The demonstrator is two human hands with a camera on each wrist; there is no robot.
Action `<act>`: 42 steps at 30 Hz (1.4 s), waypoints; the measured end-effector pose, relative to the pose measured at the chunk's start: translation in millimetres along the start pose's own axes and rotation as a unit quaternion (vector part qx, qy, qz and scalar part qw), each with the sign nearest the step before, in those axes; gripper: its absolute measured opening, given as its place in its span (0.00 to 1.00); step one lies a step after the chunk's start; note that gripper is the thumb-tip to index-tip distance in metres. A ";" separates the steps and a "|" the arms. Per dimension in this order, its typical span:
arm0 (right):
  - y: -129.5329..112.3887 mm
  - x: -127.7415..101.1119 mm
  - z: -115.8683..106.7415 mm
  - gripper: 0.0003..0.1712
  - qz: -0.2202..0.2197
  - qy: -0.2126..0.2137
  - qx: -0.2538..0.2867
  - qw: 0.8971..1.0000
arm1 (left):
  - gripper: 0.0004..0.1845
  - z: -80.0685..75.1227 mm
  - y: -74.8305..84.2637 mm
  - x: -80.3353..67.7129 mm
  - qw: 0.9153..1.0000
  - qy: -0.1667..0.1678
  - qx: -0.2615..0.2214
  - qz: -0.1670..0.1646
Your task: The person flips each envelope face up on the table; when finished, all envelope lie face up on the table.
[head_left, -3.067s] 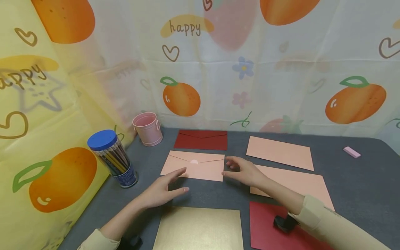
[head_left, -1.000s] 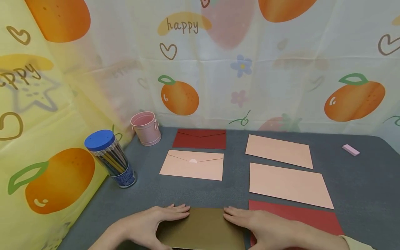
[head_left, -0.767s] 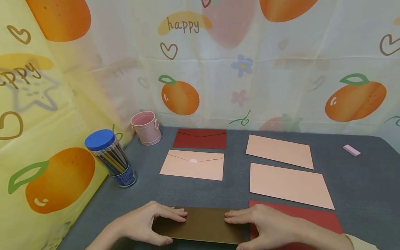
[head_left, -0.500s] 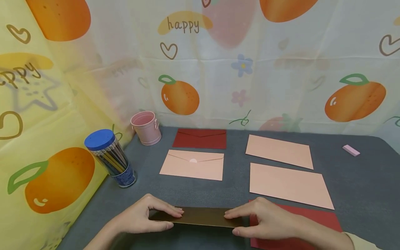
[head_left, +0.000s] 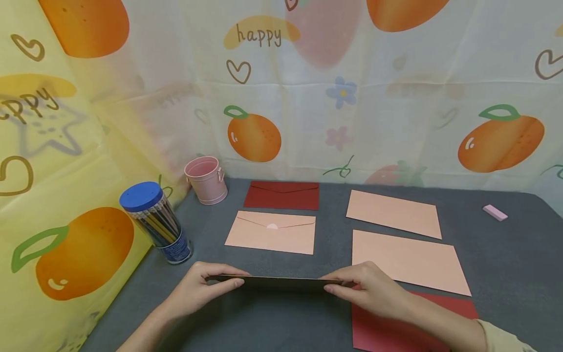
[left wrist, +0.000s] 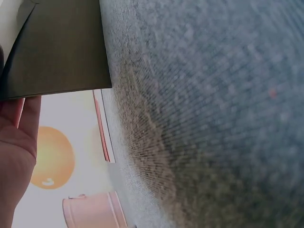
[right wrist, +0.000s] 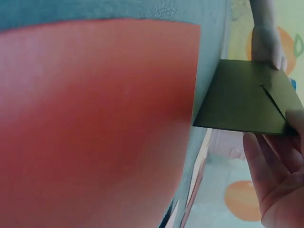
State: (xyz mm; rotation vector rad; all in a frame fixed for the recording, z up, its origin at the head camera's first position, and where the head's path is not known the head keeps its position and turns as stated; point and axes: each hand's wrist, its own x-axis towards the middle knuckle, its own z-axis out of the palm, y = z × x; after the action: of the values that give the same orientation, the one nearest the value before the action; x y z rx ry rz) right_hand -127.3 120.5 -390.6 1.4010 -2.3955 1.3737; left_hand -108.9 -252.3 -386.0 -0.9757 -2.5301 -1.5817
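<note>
Both hands hold a gold envelope (head_left: 286, 284) by its upper corners, raised off the table and seen almost edge-on in the head view. The left hand (head_left: 202, 287) pinches its left end between thumb and fingers; the right hand (head_left: 374, 288) pinches the other end the same way. From the right wrist, the side with the flap (right wrist: 237, 97) shows, dark olive in shadow. A peach envelope (head_left: 270, 239) with a round white seal lies just beyond, and under the right forearm lies a large red envelope (head_left: 387, 327).
Two peach envelopes (head_left: 409, 259) lie on the right and a dark red one (head_left: 283, 198) lies at the back. Left stand a blue-lidded pencil tub (head_left: 160, 225) and a pink pail (head_left: 206, 183). A small pink block (head_left: 494, 212) lies far right, before a fruit-print curtain (head_left: 308, 98).
The hands have come back from beside the sealed peach envelope to the gold envelope, taken hold of it, and tilted its near edge up off the table.
</note>
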 end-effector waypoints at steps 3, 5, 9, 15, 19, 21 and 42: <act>4.4 2.3 1.0 0.08 0.004 0.026 -0.009 1.000 | 0.10 -2.8 -1.2 -0.6 0.999 0.031 -0.002 -0.032; 5.7 4.0 1.2 0.07 0.022 0.037 -0.007 0.999 | 0.09 -5.2 -2.1 -0.8 0.997 0.049 -0.007 -0.062; 4.8 7.9 0.4 0.06 0.064 0.041 0.008 0.997 | 0.09 -9.0 -3.8 0.5 0.991 0.082 -0.014 -0.108; 4.1 14.8 -0.3 0.05 0.142 0.040 0.055 0.987 | 0.12 -10.5 -6.3 2.9 0.985 0.108 -0.036 -0.129; 5.2 18.3 0.2 0.07 0.195 0.040 0.081 0.977 | 0.15 -10.4 -6.8 5.1 0.980 0.122 -0.045 -0.152; 6.4 19.9 1.4 0.08 0.217 0.039 0.110 0.969 | 0.17 -11.0 -6.9 6.0 0.975 0.129 -0.046 -0.177; 21.6 47.2 31.4 0.11 0.239 -0.078 0.122 0.960 | 0.27 -24.5 -34.9 3.7 0.890 0.197 -0.094 -0.399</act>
State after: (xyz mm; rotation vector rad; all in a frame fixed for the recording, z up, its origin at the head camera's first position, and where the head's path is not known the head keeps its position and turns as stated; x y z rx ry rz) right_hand -159.2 70.5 -403.3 1.0370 -2.8891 1.7741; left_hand -137.0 -280.8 -401.1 0.4748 -2.6135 -1.9294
